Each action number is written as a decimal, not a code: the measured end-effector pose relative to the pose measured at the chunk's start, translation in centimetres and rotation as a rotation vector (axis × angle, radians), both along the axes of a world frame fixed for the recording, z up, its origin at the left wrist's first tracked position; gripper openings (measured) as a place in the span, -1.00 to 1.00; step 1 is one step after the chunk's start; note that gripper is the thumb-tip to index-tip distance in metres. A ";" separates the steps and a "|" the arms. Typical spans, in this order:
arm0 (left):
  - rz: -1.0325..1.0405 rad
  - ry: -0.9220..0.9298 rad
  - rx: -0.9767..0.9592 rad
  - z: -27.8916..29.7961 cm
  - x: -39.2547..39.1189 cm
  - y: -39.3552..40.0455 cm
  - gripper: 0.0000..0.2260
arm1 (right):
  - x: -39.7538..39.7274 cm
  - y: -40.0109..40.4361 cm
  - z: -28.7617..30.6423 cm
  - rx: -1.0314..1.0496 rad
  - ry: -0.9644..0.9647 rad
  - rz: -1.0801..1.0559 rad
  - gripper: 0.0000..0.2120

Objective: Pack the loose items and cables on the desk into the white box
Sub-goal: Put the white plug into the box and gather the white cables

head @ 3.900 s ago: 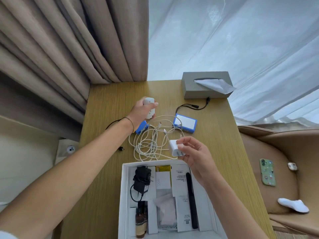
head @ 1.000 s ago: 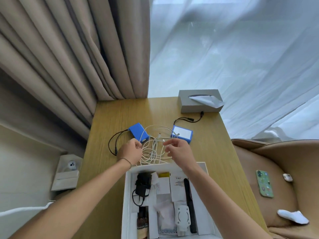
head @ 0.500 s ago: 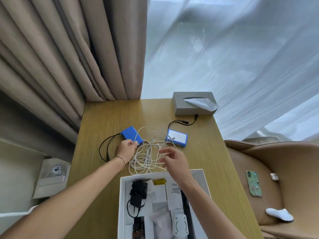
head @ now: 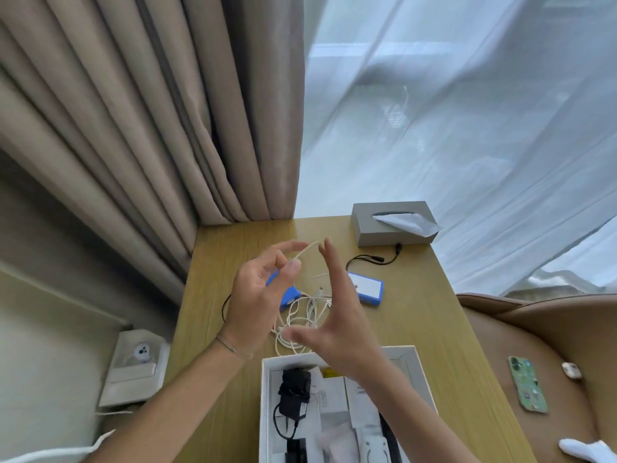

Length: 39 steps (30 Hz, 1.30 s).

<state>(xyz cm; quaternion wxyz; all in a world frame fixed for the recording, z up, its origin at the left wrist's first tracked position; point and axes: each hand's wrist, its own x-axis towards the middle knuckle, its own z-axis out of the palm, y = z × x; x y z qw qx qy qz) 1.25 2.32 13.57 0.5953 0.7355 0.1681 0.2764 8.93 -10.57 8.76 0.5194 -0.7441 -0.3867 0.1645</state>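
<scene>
**White cable being lifted between two raised hands above the bench**

A strand of white cable (head: 305,251) is being held up over the middle of the bench (head: 444,332). The end of it is being pinched between thumb and fingers (head: 293,267) of the left hand (head: 258,295), the remaining fingers being loosely curled. The right hand (head: 337,315) is being held flat beside it, fingers straight and thumb spread, with the strand arching across to its fingertips; whether the cable is being touched there cannot be told because of blur.

The long axis of the lifted strand is running roughly from the left hand toward the right, then dropping toward the rest of the white tangle (head: 300,324), which is lying on the bench directly below both hands. The white box (head: 265,412) is sitting open at the bench's near edge, just behind the tangle, closer to the right forearm; a coiling move is judged to be coming before the cable is lowered there.

Two blue devices (head: 367,289) are lying near the tangle, and a grey tissue box (head: 364,225) is standing at the far right corner. Printing on cartons inside the box is too small to be read.
</scene>
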 end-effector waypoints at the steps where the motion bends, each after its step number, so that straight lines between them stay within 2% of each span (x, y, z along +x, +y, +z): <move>1: -0.002 -0.034 -0.052 0.8 0.0 -0.3 -0.71 | -0.5 0.7 0.5 -0.002 -0.033 0.018 0.26; 5: 0.088 -0.134 -0.095 3.3 -0.3 -0.8 -0.62 | -1.3 2.4 2.5 0.113 -0.238 -0.189 0.22; 7: 0.096 -0.168 -0.071 4.1 -0.6 -1.1 -0.61 | -1.4 2.9 3.2 0.168 -0.262 -0.127 0.22; 9: 0.100 -0.203 -0.082 4.9 -1.0 -1.6 -0.65 | -1.8 3.4 3.7 0.191 -0.071 0.064 0.20; 10: 0.099 -0.241 -0.122 5.2 -1.0 -1.8 -0.67 | -2.1 3.5 3.7 0.202 0.065 0.155 0.15; 11: 0.086 -0.287 -0.200 5.5 -1.0 -1.8 -0.70 | -2.2 3.5 3.2 0.213 0.203 0.218 0.01; 12: 0.069 -0.337 -0.312 5.9 -1.1 -1.6 -0.73 | -2.3 3.5 2.9 0.214 0.341 0.262 -0.23; 14: 0.056 -0.417 -0.577 6.5 -1.3 -0.9 -0.77 | -2.4 3.0 2.4 0.169 0.492 0.295 -0.84; 16: 0.098 -0.441 -0.731 7.0 -1.9 0.1 -0.77 | -2.0 1.9 1.5 0.129 0.539 0.289 -0.69; 17: 0.139 -0.424 -0.724 7.0 -2.3 0.7 -0.78 | -1.6 1.3 1.3 0.128 0.568 0.315 -0.63; 20: 0.250 -0.329 -0.463 6.3 -3.6 2.5 -0.77 | 0.2 -0.8 1.0 0.140 0.585 0.344 -0.66; 23: 0.283 -0.195 -0.161 5.5 -5.0 4.0 -0.77 | 3.0 -3.0 1.1 0.143 0.574 0.272 -0.69; 26: 0.280 -0.103 -0.006 4.9 -6.0 4.6 -0.84 | 5.2 -4.7 2.0 0.117 0.507 0.223 -0.70; 29: 0.114 0.076 0.184 4.3 -5.8 3.1 -0.73 | 5.2 -4.7 3.8 0.051 0.452 0.290 -0.69; 32: -0.120 0.332 0.472 4.3 -4.6 0.1 -0.57 | 3.7 -3.5 6.2 -0.058 0.240 0.383 -0.68; 34: -0.202 0.496 0.712 4.1 -3.7 -1.6 -0.68 | 2.9 -2.7 7.4 -0.126 0.078 0.399 -0.68; 35: -0.229 0.550 0.745 3.9 -3.3 -2.2 -0.75 | 2.7 -2.5 7.8 -0.161 -0.010 0.392 -0.68; 36: -0.247 0.580 0.720 3.5 -3.1 -2.6 -0.74 | 2.6 -2.5 8.1 -0.198 -0.102 0.376 -0.67; 38: -0.275 0.557 0.612 2.6 -3.1 -2.8 -0.57 | 2.8 -2.7 8.3 -0.235 -0.226 0.348 -0.63; 39: -0.291 0.506 0.515 2.3 -3.2 -2.9 -0.53 | 3.1 -2.9 8.2 -0.228 -0.226 0.348 -0.61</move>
